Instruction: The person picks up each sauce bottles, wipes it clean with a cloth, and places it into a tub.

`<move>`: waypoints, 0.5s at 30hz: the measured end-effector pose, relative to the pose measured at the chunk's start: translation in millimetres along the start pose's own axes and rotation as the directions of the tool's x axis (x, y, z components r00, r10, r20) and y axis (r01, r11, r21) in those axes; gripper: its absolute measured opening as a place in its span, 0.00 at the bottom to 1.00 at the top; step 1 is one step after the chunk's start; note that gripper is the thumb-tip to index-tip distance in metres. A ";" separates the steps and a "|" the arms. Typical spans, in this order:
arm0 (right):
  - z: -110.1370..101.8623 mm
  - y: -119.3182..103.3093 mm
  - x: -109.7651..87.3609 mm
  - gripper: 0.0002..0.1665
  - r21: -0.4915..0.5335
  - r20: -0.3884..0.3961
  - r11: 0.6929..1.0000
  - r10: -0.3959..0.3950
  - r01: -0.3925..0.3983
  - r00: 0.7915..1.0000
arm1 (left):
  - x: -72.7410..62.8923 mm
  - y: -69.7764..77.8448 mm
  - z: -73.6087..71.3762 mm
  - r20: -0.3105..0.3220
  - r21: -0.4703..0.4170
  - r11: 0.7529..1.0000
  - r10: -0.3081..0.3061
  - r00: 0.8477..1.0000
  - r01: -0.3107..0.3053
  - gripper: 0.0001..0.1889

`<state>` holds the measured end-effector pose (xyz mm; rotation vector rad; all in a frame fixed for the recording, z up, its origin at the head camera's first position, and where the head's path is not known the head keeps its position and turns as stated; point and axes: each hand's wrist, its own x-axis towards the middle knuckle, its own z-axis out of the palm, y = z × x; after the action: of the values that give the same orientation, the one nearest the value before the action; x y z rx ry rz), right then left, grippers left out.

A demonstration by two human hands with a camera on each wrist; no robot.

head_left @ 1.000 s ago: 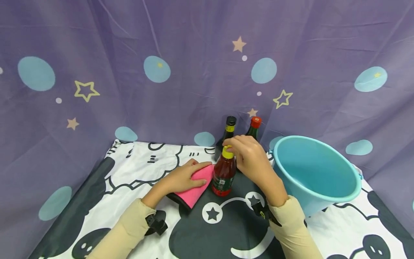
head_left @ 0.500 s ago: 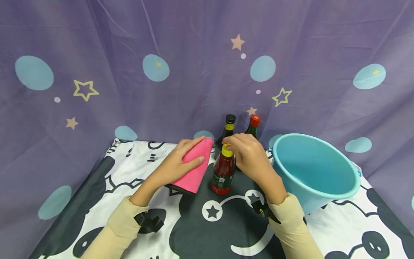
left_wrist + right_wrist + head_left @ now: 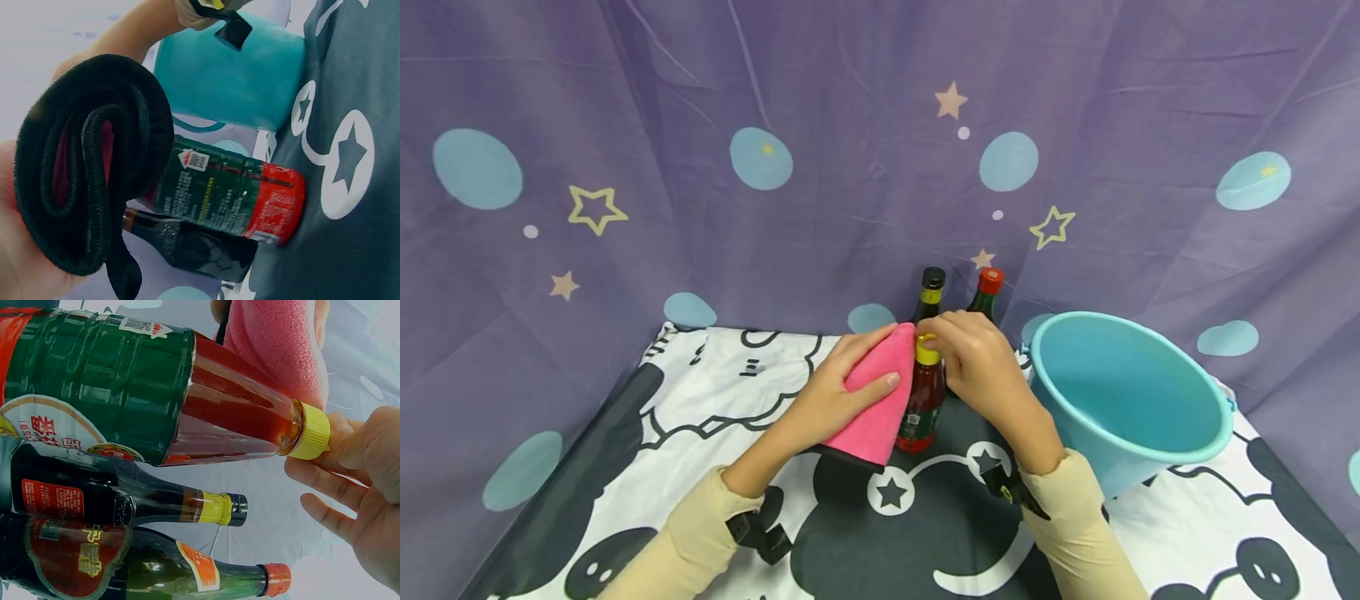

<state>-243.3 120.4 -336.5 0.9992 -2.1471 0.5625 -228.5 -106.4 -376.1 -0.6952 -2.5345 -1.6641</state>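
Red sauce bottle (image 3: 922, 408) with a green label stands upright on the patterned tablecloth (image 3: 865, 567), just right of and below the centre of the head view. Its yellow cap (image 3: 928, 352) is pinched by the right hand (image 3: 977, 358); in the right wrist view, thumb and forefinger meet the cap at the right of the frame while the other fingers stretch out apart from it. The left hand (image 3: 827, 400) grips a folded pink cloth (image 3: 880, 375), thumb on the near face, fingers along the upper edge. The cloth overlaps the bottle's left side in the head view; I cannot tell how much of it touches the glass. At the left of the left wrist view, its dark border shows as a loop of folds with an open middle. Behind the sauce bottle, near the centre of the head view, stand a dark bottle with a black cap (image 3: 931, 296) and, farther right, a green glass bottle with a red cap (image 3: 987, 304). A turquoise bucket (image 3: 1120, 471) stands at centre right, beside the right forearm. Across the upper half hangs a purple curtain (image 3: 850, 208) printed with stars and blue ovals.
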 end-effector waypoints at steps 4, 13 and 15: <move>-0.3 -0.1 1.4 0.14 0.000 -0.003 1.000 -0.012 0.012 1.000 | 0.0 -2.1 3.8 -0.021 0.035 0.999 0.017 1.000 -0.016 0.33; -0.1 0.9 0.5 0.13 0.004 -0.009 1.000 -0.019 0.019 1.000 | -2.1 -3.7 5.9 -0.013 0.198 0.980 0.037 0.999 -0.034 0.33; -0.7 1.0 0.1 0.12 0.002 -0.006 1.000 -0.014 0.014 1.000 | -1.8 -2.9 6.2 -0.009 0.230 0.973 0.041 0.999 -0.038 0.33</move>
<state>-243.8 121.5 -336.0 1.0118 -2.1329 0.5601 -226.7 -102.5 -381.8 -0.7046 -2.6262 -1.3292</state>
